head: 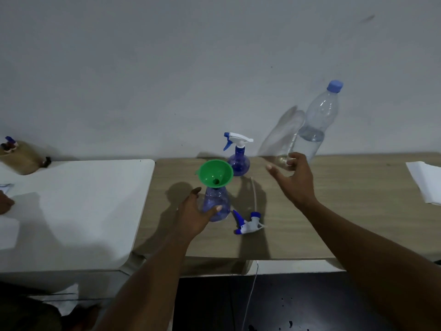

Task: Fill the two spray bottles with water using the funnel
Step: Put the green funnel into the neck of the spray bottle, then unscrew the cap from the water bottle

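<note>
The green funnel stood with its spout down in the neck of the open spray bottle, a blue, see-through one on the wooden tabletop. Just below the funnel, the left hand cupped that bottle. Its thumb lay across the front of the belly and its fingers curled up the far side toward the shoulder, so the bottle was held between them.

Behind the funnel and a little to its right stood the second spray bottle, with its white and blue trigger head screwed on. Below and to the right of the funnel, a loose trigger head lay on its side on the tabletop. Its thin tube pointed back up toward the funnel.

Well to the right of the funnel, close to the wall, was the clear water bottle, with its blue cap on and water in its lower part. The right hand reached between the funnel and that bottle, its fingers spread wide with the thumb well apart. The fingertips were right at the bottle's base, gripping nothing that I could make out.

Farther right of the funnel lay a white sheet of paper. To the funnel's left, a white table stood against the wooden one.
</note>
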`<state>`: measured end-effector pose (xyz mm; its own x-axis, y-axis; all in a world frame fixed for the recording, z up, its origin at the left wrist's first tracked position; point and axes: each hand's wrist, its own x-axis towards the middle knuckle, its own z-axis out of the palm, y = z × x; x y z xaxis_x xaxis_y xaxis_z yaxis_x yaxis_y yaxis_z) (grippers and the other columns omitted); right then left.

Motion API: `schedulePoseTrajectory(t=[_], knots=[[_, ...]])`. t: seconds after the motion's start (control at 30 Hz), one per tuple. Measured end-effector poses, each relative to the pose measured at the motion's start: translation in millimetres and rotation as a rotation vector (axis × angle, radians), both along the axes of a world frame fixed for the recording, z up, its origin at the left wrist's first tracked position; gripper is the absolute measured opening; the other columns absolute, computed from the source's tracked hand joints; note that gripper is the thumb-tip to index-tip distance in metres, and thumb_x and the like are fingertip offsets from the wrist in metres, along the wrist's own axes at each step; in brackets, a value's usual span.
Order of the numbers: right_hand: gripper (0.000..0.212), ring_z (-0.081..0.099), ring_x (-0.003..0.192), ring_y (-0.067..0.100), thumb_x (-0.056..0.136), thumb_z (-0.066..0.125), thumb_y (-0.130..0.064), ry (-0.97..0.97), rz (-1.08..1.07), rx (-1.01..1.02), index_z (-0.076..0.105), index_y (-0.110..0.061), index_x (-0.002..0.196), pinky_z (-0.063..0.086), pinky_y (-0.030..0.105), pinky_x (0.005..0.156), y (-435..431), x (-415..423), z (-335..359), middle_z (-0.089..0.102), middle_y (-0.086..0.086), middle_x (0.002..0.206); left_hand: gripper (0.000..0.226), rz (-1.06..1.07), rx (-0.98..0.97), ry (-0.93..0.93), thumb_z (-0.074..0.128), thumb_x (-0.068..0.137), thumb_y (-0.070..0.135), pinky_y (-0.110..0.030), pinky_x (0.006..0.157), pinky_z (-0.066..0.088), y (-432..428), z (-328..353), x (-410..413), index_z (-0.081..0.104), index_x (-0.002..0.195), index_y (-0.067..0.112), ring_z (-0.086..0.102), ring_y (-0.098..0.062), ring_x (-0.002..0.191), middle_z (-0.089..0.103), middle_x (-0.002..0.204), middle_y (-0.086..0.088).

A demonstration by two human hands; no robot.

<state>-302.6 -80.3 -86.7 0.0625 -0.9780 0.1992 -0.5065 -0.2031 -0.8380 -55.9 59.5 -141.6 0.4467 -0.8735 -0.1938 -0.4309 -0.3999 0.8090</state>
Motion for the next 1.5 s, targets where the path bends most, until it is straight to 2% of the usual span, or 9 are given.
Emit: schedulePoseTrajectory(t=[0.17, 0.5, 0.67, 0.97, 1.07, 1.13, 1.27, 1.4, 1.5], knots=[[0.084, 0.059, 0.113, 0.026, 0.071, 0.073, -0.066, 0.021, -0.187, -0.011, 0.046, -0.014, 0.132, 0.05, 0.048, 0.098, -62, -31, 14, 0.056, 0.011, 0.126, 0.102, 0.053, 0.031, -0.046, 0.078, 0.062, 0.069, -0.044, 0.1, 0.049, -5, 8, -7, 0.035, 0.144, 0.027, 0.055, -0.024, 0.123, 0.052, 0.142, 0.0], [0.098, 0.044, 0.132, 0.032, 0.069, 0.081, -0.053, -0.062, -0.247, 0.008, 0.031, -0.012, 0.143, 0.039, 0.045, 0.111, -140, -52, 45, 0.042, 0.013, 0.143, 0.104, 0.221, 0.025, -0.175, 0.083, 0.064, 0.061, -0.035, 0.092, 0.046, 6, 6, -34, 0.036, 0.144, 0.014, 0.051, -0.025, 0.124, 0.047, 0.14, -0.006], [0.1, 0.049, 0.13, 0.03, 0.067, 0.084, -0.052, -0.091, -0.17, 0.029, 0.03, -0.016, 0.143, 0.042, 0.044, 0.109, -167, -60, 47, 0.046, 0.01, 0.142, 0.083, 0.374, 0.042, -0.371, 0.08, 0.063, 0.066, -0.033, 0.076, 0.047, 25, -1, -74, 0.052, 0.12, 0.012, 0.056, -0.022, 0.1, 0.055, 0.113, -0.007], [0.099, 0.059, 0.117, 0.025, 0.062, 0.086, -0.057, -0.11, -0.06, 0.063, 0.035, -0.02, 0.139, 0.046, 0.04, 0.103, -184, -73, 50, 0.058, 0.008, 0.128, 0.048, -0.033, 0.091, -0.464, 0.065, 0.078, 0.07, -0.007, 0.054, 0.029, -24, 10, -174, 0.058, 0.103, 0.029, 0.05, 0.003, 0.075, 0.062, 0.095, 0.014], [0.096, 0.061, 0.11, 0.026, 0.06, 0.087, -0.058, -0.044, -0.045, 0.027, 0.038, -0.019, 0.133, 0.049, 0.042, 0.098, -178, -81, 56, 0.061, 0.007, 0.119, 0.063, -0.05, 0.004, -0.236, 0.073, 0.076, 0.06, -0.008, 0.075, 0.039, -73, 18, -201, 0.055, 0.126, 0.026, 0.056, -0.006, 0.1, 0.06, 0.124, 0.008], [0.095, 0.062, 0.107, 0.026, 0.059, 0.087, -0.059, -0.015, -0.03, 0.02, 0.038, -0.02, 0.131, 0.05, 0.042, 0.095, -169, -87, 60, 0.062, 0.006, 0.115, 0.076, -0.065, -0.04, -0.161, 0.076, 0.072, 0.06, -0.027, 0.09, 0.046, -107, 26, -216, 0.048, 0.135, 0.029, 0.054, -0.013, 0.117, 0.054, 0.134, 0.007], [0.098, 0.063, 0.103, 0.024, 0.051, 0.086, -0.066, 0.023, -0.018, 0.009, 0.041, -0.023, 0.127, 0.051, 0.042, 0.092, -143, -96, 68, 0.064, 0.003, 0.11, 0.08, -0.063, -0.138, -0.087, 0.082, 0.055, 0.063, -0.032, 0.078, 0.057, -164, 43, -240, 0.049, 0.122, 0.036, 0.063, -0.008, 0.105, 0.062, 0.117, 0.014], [0.098, 0.064, 0.094, 0.019, 0.05, 0.085, -0.07, 0.027, -0.013, -0.004, 0.044, -0.025, 0.126, 0.051, 0.035, 0.083, -110, -105, 79, 0.065, 0.0, 0.101, 0.113, -0.101, -0.181, 0.0, 0.084, 0.052, 0.064, -0.035, 0.106, 0.043, -180, 55, -252, 0.026, 0.145, 0.036, 0.047, -0.011, 0.129, 0.046, 0.144, 0.009], [0.098, 0.066, 0.091, 0.017, 0.048, 0.083, -0.073, 0.0, -0.012, -0.02, 0.045, -0.026, 0.125, 0.055, 0.037, 0.082, -84, -110, 87, 0.066, -0.002, 0.098, 0.107, -0.092, -0.237, -0.024, 0.085, 0.058, 0.059, -0.028, 0.102, 0.043, -170, 53, -254, 0.027, 0.145, 0.037, 0.05, -0.007, 0.125, 0.049, 0.14, 0.013]])
